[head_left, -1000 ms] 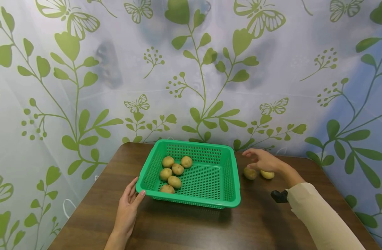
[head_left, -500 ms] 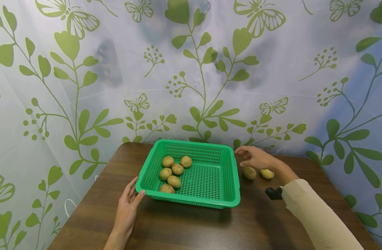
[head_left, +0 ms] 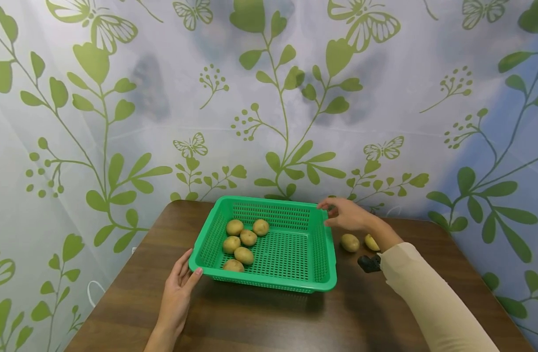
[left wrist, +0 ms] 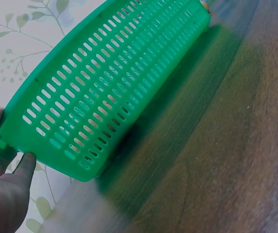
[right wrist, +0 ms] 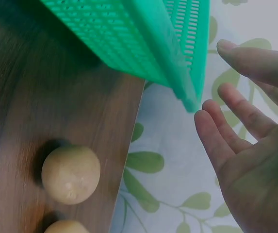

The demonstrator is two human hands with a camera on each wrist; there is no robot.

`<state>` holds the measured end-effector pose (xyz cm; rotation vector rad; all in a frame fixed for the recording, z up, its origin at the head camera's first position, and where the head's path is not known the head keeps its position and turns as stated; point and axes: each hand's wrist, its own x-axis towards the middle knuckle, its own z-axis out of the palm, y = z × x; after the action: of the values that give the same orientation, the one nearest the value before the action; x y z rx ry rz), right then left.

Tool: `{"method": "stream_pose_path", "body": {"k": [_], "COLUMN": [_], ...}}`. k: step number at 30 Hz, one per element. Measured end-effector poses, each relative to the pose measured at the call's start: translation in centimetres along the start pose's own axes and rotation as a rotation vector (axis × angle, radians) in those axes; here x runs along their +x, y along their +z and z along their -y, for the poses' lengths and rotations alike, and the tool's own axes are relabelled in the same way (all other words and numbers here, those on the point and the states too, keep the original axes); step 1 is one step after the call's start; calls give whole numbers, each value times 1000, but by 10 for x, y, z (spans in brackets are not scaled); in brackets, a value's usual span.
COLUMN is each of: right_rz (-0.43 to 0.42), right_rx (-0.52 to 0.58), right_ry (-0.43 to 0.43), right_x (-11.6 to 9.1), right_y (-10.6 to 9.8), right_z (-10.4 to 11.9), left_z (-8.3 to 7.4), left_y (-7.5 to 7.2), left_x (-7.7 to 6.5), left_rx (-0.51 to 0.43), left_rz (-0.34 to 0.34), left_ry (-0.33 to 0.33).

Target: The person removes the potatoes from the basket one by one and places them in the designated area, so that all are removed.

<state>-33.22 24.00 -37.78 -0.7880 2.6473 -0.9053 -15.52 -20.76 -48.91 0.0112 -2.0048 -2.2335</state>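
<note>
A green plastic basket [head_left: 269, 277] with slotted walls stands on the table and holds several potatoes [head_left: 244, 255], grouped toward its left side. My left hand [head_left: 176, 293] grips the near left corner, thumb on the rim. In the left wrist view, fingers [left wrist: 24, 167] curl about the rim's end. At the far right corner is my right hand [head_left: 350, 215], its fingers loosely bent and spread. The right wrist view shows these fingers [right wrist: 209, 136] right beside the basket's corner [right wrist: 189, 99], with nothing in their grasp; whether a fingertip touches it I cannot tell.
Right of the basket, one potato [head_left: 350, 243] lies on the brown wooden table [head_left: 260, 322]. A yellowish piece [head_left: 372, 242], partly behind the right wrist, lies beside it. A patterned curtain [head_left: 269, 122] hangs behind the table's far edge.
My right hand has moved left, from above the loose potato to the basket's far right corner. My left hand keeps its hold on the near left corner; the potatoes stay in place.
</note>
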Motion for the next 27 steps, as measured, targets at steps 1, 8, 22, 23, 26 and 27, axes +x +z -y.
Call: {"method": "stream_pose_path", "body": {"k": [1, 8, 22, 23, 26, 27], "right_rz": [0, 26, 51, 50, 54, 56], "right_rx": [1, 29, 13, 9, 5, -1], "right_ry": [-3, 3, -27, -33, -46, -45], "right_x": [1, 12, 42, 45, 51, 52], "right_y": [1, 9, 28, 30, 36, 38], "right_z": [1, 13, 36, 37, 38, 39], "left_z": [0, 0, 0, 0, 1, 1], "left_y": [0, 0, 0, 0, 0, 0], "left_x": [0, 0, 1, 1, 1, 1], "left_rx": [0, 1, 3, 4, 6, 6], "left_rz": [0, -5, -2, -4, -6, -5], "left_ry": [-1, -4, -9, -8, -10, -10]}}
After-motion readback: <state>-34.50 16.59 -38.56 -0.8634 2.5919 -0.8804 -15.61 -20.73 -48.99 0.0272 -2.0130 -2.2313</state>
